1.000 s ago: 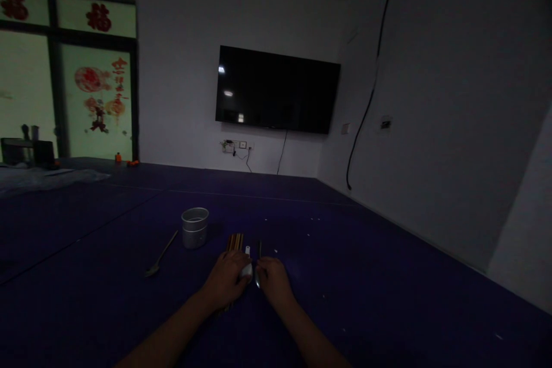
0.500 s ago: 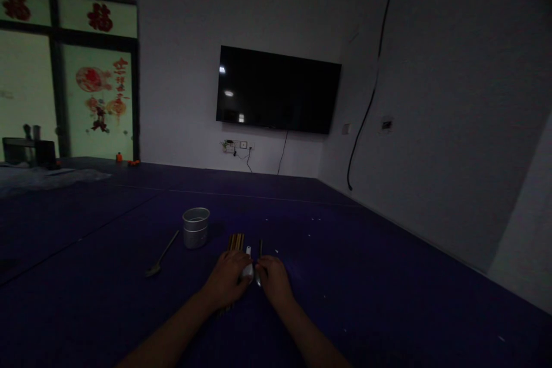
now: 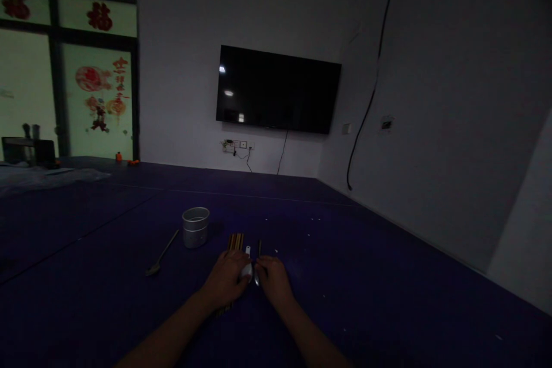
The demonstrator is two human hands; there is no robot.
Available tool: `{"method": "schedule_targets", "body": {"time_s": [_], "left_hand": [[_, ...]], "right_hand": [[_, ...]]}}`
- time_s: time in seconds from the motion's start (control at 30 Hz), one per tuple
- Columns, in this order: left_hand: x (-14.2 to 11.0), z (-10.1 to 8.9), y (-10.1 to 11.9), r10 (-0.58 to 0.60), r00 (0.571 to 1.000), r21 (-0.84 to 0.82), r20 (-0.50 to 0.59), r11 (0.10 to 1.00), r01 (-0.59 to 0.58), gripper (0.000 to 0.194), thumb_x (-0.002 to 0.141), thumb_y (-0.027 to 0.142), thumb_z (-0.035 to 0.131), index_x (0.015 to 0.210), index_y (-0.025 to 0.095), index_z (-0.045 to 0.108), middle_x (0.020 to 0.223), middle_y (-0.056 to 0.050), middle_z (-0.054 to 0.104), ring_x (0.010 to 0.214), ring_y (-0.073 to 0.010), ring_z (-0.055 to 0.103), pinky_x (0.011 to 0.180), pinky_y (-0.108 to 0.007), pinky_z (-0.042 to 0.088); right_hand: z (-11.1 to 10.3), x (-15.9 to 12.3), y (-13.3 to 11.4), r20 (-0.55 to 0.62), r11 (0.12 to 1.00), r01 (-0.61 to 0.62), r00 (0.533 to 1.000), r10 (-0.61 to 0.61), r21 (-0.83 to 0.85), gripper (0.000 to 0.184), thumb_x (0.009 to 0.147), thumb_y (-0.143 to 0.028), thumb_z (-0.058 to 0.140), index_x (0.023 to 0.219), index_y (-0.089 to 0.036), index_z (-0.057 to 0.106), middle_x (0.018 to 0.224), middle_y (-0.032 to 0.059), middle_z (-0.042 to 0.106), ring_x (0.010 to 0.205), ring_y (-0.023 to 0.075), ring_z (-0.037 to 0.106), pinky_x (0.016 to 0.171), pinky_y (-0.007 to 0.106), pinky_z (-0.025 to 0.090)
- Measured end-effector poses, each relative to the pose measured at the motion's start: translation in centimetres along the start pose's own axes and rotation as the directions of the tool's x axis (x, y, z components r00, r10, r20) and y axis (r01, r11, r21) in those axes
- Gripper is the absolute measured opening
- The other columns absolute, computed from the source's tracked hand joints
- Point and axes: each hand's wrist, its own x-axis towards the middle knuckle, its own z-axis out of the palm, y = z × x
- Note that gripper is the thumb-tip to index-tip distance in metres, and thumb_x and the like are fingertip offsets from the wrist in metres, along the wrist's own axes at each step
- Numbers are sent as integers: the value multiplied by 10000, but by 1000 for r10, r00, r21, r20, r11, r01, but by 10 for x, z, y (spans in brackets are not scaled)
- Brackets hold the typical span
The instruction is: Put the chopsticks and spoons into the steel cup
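In the head view, the clearest writing is the red character 福, shown twice on the upper panes of the window (image 3: 100, 17) at about 10 o'clock from the hands. Below it, a column of smaller red characters is too blurred to read with certainty. The television (image 3: 278, 89) at 12 o'clock has a tiny mark on its lower edge, too small to read.

The left hand (image 3: 226, 277) lies palm down over a row of chopsticks (image 3: 235, 241) and hides their middle; their far ends show at its 12 o'clock, their near ends, dim, at 6. At its 3 o'clock its fingers and thumb are about a white spoon (image 3: 247, 271), part of whose bowl is covered. Whether the hand grasps these or merely rests on them cannot be told.

The right hand (image 3: 275, 283) has its fingertips at a metal spoon (image 3: 257, 280), whose neck they cover; a firm pinch or a light touch cannot be told apart. The two spoons lie side by side between the hands.

A metal cup (image 3: 195, 233) stands at the left hand's 11 o'clock, and another spoon (image 3: 163, 254) lies between 9 and 10. Both forearms are cut off by the lower edge, and a crumpled sheet (image 3: 56, 179) by the left edge.
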Motion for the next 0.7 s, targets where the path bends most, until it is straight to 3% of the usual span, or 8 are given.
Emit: {"method": "schedule_targets", "body": {"time_s": [0.17,0.37,0.53,0.7], "left_hand": [[0,-2,1,-39,998,9,-55,999,39,326,837,269,451,1135,204,565,1175,-81,616,1129,-220,516,988,-397,362],[4,-10,-3,-273,953,90,-133,954,286,323,892,293,362,1066,158,599,1095,-113,649,1032,-226,572,915,-374,400],[3,-10,-4,-387,919,181,-73,901,393,373,909,255,293,1078,144,607,1132,-126,642,1088,-229,554,981,-410,342],[0,-7,-6,-405,914,223,31,894,389,411,883,190,288,1183,164,567,1268,-110,576,1226,-247,456,1039,-481,260]], "right_hand": [[-1,-1,-2,-1,1000,8,1000,-8,18,254,831,-129,495,951,-176,714,991,91,698,962,208,621,866,301,433],[-4,-3,-8,-33,999,-15,999,16,28,277,846,-162,471,990,-182,707,1026,93,689,1004,217,605,892,326,423],[-12,-4,-16,-24,1000,-14,1000,13,-14,309,875,-179,427,1041,-164,687,1099,103,663,1068,212,568,930,333,400],[-18,-4,-27,82,992,123,989,-120,-37,311,874,-214,456,1120,-198,646,1187,84,622,1127,217,518,958,364,380]]}}
